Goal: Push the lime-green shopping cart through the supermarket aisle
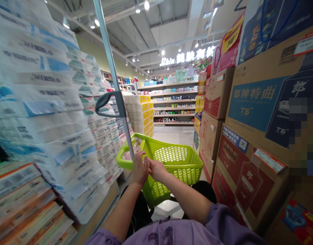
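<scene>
A lime-green rolling shopping basket (pixel 188 165) with perforated sides stands in front of my knees. From its left end rises a long metal pole (pixel 109 51) with a dark grey grip (pixel 120 103) on it. My left hand (pixel 140 167) is closed at the basket's near rim, beside the foot of the pole. Against it, my right hand (pixel 157 169) is closed too, its curled fingers meeting the left thumb side. What the fingers hold, if anything, is hidden behind the hands. No goods show inside the visible part of the basket.
Stacked white tissue packs (pixel 44 88) line the left, with orange-edged packs (pixel 26 204) low in front. Cardboard liquor cartons (pixel 258 102) form a wall close on the right. Beyond lie pale floor tiles (pixel 169 136) and shelves of small goods (pixel 174 100).
</scene>
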A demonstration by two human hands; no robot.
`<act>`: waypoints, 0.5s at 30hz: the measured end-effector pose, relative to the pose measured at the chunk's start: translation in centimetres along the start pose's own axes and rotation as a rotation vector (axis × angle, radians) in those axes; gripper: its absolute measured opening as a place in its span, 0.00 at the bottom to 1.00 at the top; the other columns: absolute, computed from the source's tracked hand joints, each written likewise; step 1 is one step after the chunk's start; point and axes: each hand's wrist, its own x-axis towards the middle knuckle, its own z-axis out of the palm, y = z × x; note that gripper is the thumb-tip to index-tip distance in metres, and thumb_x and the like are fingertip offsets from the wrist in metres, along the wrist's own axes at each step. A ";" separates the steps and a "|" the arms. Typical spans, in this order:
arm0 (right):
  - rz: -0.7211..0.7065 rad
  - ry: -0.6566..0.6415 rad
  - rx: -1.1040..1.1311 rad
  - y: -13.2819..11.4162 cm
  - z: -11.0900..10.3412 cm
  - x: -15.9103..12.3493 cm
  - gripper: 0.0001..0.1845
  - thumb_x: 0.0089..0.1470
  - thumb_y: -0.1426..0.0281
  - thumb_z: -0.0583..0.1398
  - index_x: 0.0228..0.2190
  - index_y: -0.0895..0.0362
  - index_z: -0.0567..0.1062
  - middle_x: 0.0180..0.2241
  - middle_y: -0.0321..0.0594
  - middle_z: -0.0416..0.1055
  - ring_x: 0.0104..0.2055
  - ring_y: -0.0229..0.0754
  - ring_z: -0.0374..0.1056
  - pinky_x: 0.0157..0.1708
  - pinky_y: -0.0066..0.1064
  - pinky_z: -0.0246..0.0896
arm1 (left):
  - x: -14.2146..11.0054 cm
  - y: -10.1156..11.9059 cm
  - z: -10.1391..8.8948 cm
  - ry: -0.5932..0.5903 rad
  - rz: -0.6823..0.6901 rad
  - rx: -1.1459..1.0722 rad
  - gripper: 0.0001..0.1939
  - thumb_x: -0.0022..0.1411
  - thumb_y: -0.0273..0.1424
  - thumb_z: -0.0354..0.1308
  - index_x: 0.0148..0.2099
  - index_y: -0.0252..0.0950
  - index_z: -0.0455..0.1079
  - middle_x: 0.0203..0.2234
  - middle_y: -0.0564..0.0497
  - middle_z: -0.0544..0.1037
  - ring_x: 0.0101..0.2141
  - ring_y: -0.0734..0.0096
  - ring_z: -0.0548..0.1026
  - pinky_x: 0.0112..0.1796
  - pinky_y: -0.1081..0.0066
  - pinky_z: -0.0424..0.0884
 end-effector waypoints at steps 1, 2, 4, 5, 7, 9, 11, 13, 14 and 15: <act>0.007 0.020 0.008 0.0 0.0 0.1 0.25 0.56 0.65 0.57 0.55 0.51 0.66 0.50 0.44 0.72 0.51 0.49 0.66 0.49 0.42 0.57 | -0.3 -0.7 -0.9 0.090 0.043 0.070 0.12 0.66 0.36 0.45 0.47 0.35 0.63 0.44 0.40 0.72 0.52 0.58 0.69 0.54 0.54 0.64; 0.017 0.038 0.013 -0.1 0.1 0.1 0.25 0.56 0.65 0.57 0.55 0.51 0.65 0.51 0.43 0.72 0.52 0.49 0.66 0.50 0.41 0.56 | -0.4 -1.5 -1.8 0.176 0.023 0.150 0.13 0.65 0.36 0.46 0.47 0.34 0.63 0.44 0.38 0.72 0.52 0.55 0.68 0.54 0.52 0.63; 0.034 0.065 0.012 -0.5 0.4 0.2 0.24 0.56 0.65 0.57 0.54 0.51 0.67 0.50 0.43 0.72 0.52 0.49 0.65 0.51 0.41 0.56 | -0.3 -2.9 -3.2 0.225 -0.078 0.302 0.15 0.65 0.37 0.44 0.47 0.33 0.65 0.45 0.36 0.73 0.54 0.52 0.66 0.54 0.49 0.61; 0.022 0.079 0.012 -0.8 0.5 0.3 0.24 0.55 0.66 0.58 0.54 0.51 0.67 0.50 0.43 0.72 0.52 0.48 0.65 0.51 0.41 0.56 | -0.1 -3.4 -3.6 0.166 -0.120 0.366 0.16 0.66 0.36 0.43 0.45 0.34 0.67 0.44 0.37 0.74 0.54 0.52 0.66 0.55 0.48 0.59; -0.048 0.106 0.019 -1.5 0.8 0.6 0.24 0.55 0.66 0.58 0.54 0.51 0.67 0.51 0.42 0.72 0.53 0.48 0.65 0.52 0.40 0.55 | 0.4 -3.8 -4.0 -0.055 -0.146 0.467 0.18 0.67 0.37 0.40 0.39 0.37 0.70 0.40 0.41 0.77 0.53 0.53 0.68 0.57 0.46 0.52; -0.111 0.113 0.037 -2.1 0.9 1.0 0.24 0.56 0.68 0.57 0.55 0.50 0.66 0.52 0.42 0.71 0.54 0.47 0.64 0.53 0.39 0.54 | 0.6 -3.5 -4.1 -0.251 -0.120 0.532 0.19 0.67 0.40 0.41 0.36 0.38 0.71 0.37 0.43 0.79 0.50 0.53 0.70 0.58 0.46 0.48; -0.081 0.086 0.067 -2.2 0.9 1.5 0.22 0.57 0.68 0.56 0.54 0.49 0.67 0.52 0.41 0.72 0.54 0.46 0.65 0.54 0.40 0.54 | 0.5 -2.8 -4.1 -0.313 -0.101 0.576 0.20 0.65 0.44 0.44 0.37 0.37 0.72 0.37 0.42 0.79 0.49 0.53 0.70 0.58 0.46 0.48; -0.001 0.051 0.091 -1.9 0.9 1.8 0.21 0.57 0.68 0.55 0.53 0.50 0.68 0.50 0.41 0.73 0.54 0.47 0.66 0.53 0.42 0.56 | 0.3 -2.1 -4.0 -0.310 -0.089 0.604 0.23 0.63 0.48 0.47 0.41 0.35 0.72 0.38 0.40 0.79 0.49 0.51 0.70 0.58 0.47 0.49; 0.035 0.041 0.097 -1.6 0.9 1.9 0.21 0.57 0.68 0.55 0.53 0.51 0.69 0.49 0.42 0.74 0.53 0.47 0.67 0.52 0.42 0.57 | 0.1 -1.9 -4.0 -0.301 -0.088 0.616 0.24 0.62 0.49 0.47 0.42 0.34 0.72 0.38 0.39 0.79 0.49 0.51 0.70 0.58 0.47 0.48; 0.049 0.042 0.100 -1.3 0.8 2.0 0.21 0.56 0.68 0.55 0.52 0.51 0.70 0.47 0.41 0.75 0.51 0.47 0.68 0.51 0.41 0.59 | 0.0 -1.8 -4.0 -0.290 -0.093 0.628 0.24 0.62 0.49 0.48 0.42 0.34 0.71 0.38 0.38 0.79 0.49 0.51 0.70 0.59 0.48 0.48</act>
